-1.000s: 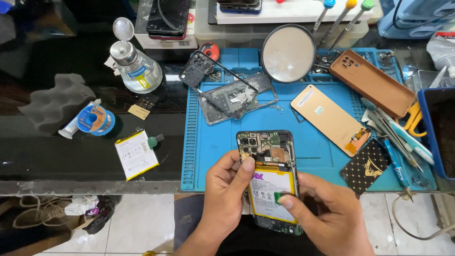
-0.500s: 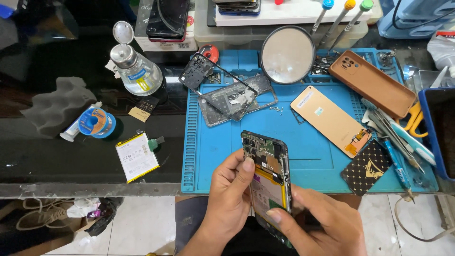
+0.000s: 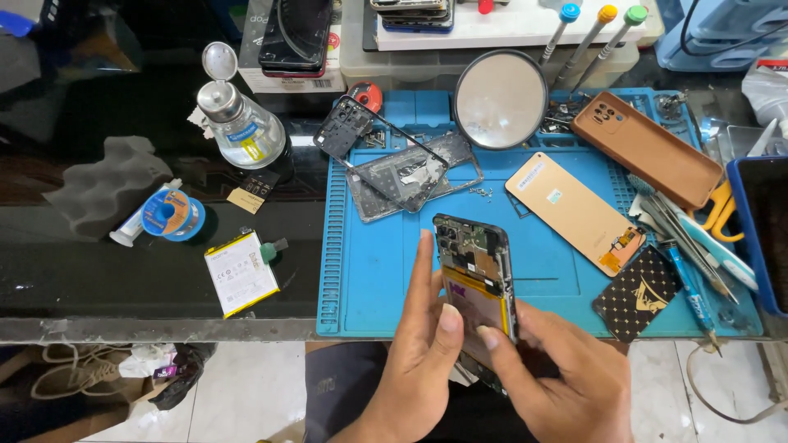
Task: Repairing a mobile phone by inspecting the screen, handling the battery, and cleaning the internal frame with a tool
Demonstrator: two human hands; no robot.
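A blue mat [image 3: 386, 271] covers the right half of the worktop, reaching its front edge. Over that front edge an opened phone [image 3: 478, 275] is tilted on its side, circuit board and yellow battery showing. The left hand [image 3: 423, 353] grips its left side, thumb on the battery; the right hand [image 3: 566, 381] pinches its lower right edge. A round mirror [image 3: 500, 99] stands at the mat's back edge.

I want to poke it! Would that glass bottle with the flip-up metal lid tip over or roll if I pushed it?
The glass bottle probably slides rather than tips: its base looks wide, its neck narrow. Knocked over, its round body would likely roll. Being glass with the lid open, it seems breakable and could spill.
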